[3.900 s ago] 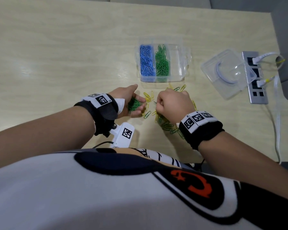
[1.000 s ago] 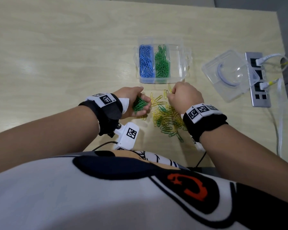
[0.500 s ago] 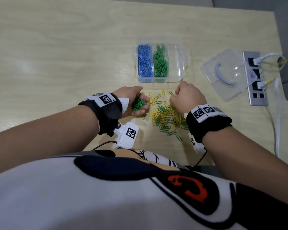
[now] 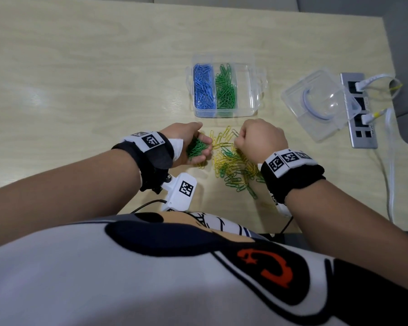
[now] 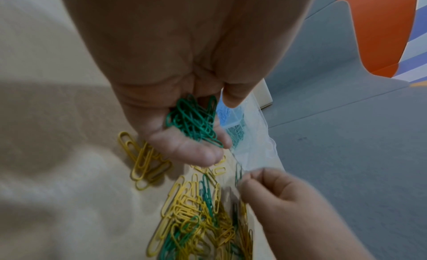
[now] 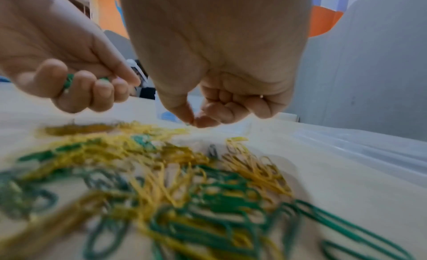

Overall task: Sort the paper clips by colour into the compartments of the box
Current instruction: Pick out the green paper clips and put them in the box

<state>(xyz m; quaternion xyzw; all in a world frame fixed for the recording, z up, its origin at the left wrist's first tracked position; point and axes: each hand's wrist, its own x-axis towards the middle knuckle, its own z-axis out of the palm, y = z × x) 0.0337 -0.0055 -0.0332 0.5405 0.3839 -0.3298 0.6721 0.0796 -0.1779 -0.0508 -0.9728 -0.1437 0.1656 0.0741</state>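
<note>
Right hand (image 4: 260, 138) pinch contents unclear; left hand (image 4: 189, 143) cups green clips (image 4: 196, 148)

**A pale wood table in a grey room with orange accents**

The table (image 4: 85, 67) has a light, yellowish wood-grain top with soft sheen from overhead light. A silver power strip (image 4: 360, 114) is set at its right edge, white cables (image 4: 390, 161) plugged in and trailing down. Beyond the table lie grey surfaces (image 5: 346, 136) and an orange and blue-striped shape (image 5: 392, 26). An orange patch (image 6: 323, 21) meets a grey wall (image 6: 369, 72).
</note>
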